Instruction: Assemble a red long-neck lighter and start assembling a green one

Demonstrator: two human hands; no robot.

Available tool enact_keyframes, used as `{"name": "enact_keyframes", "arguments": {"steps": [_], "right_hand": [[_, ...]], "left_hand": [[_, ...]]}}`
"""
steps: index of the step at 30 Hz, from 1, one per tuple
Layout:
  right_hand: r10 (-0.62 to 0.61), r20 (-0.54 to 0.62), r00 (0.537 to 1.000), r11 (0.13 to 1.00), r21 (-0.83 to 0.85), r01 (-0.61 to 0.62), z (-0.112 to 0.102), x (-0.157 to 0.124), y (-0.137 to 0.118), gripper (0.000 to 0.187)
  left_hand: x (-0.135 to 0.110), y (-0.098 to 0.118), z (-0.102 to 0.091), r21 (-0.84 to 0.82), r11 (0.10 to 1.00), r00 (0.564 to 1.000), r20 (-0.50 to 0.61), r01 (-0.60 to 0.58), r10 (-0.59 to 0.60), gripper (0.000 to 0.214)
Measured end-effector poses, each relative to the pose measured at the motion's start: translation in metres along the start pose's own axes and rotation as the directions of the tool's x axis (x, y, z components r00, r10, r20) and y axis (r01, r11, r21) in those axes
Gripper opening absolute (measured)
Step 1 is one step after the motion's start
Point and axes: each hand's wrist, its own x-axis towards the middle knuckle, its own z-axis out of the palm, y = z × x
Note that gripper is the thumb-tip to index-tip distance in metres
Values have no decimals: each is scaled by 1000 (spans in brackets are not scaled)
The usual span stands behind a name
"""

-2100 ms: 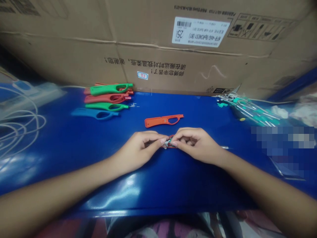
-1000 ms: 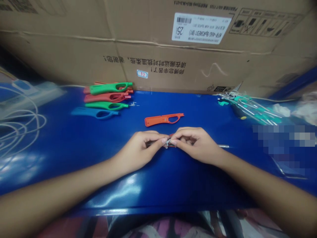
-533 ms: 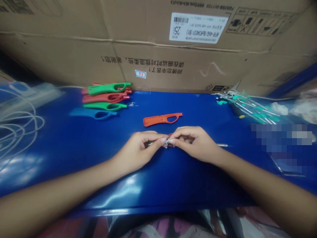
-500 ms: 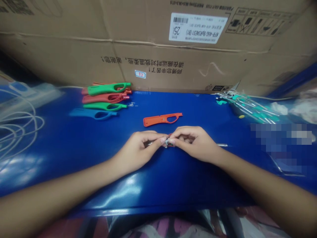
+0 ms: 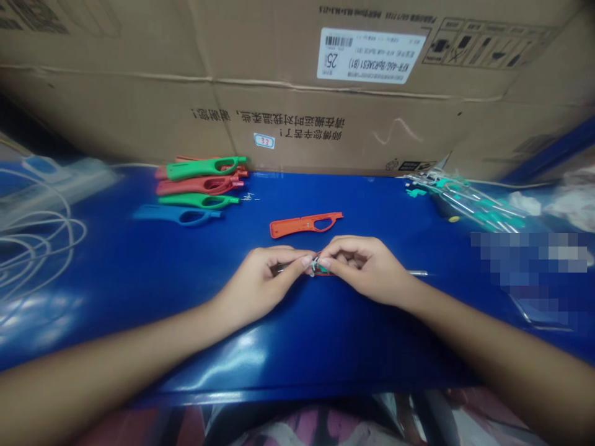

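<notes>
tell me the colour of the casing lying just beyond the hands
The casing is orange, seen best in the head view.

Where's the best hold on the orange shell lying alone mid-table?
I'd pinch the orange shell by its left end, across the long edges, coming from the left: it lies flat, that end is solid-backed, and its open loop sits close to the right grip.

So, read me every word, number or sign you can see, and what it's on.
Carton, upside down: "师傅您辛苦了!"
Carton, upside down: "请在搬运时对我温柔些,谢谢您!"
White label on it, upside down: "KFR-46G/BpR3AES1 (B1)"
White label, upside down: "25"
Small sticker: red, looks like "33"
Too small or blurred: remaining label and carton print, including the icon panel captions.
</notes>
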Motion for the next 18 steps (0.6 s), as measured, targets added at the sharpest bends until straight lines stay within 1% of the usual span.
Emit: {"name": "enact_keyframes", "arguments": {"steps": [6,13,18], "right_hand": [[-8,6,1000,1000,-17,8,0,0,-2,21],[-41,7,999,999,-24,41,0,0,-3,19],[36,30,999,999,-16,-35,-1,0,-4,22]], "left_hand": [[-1,-2,1,-19,1000,1000,8,-5,5,21],[0,-2,0,1,1000,1000,16,-11,11,23],[0,-1,-1,-13,1000,1000,23,-1,1,21]]}}
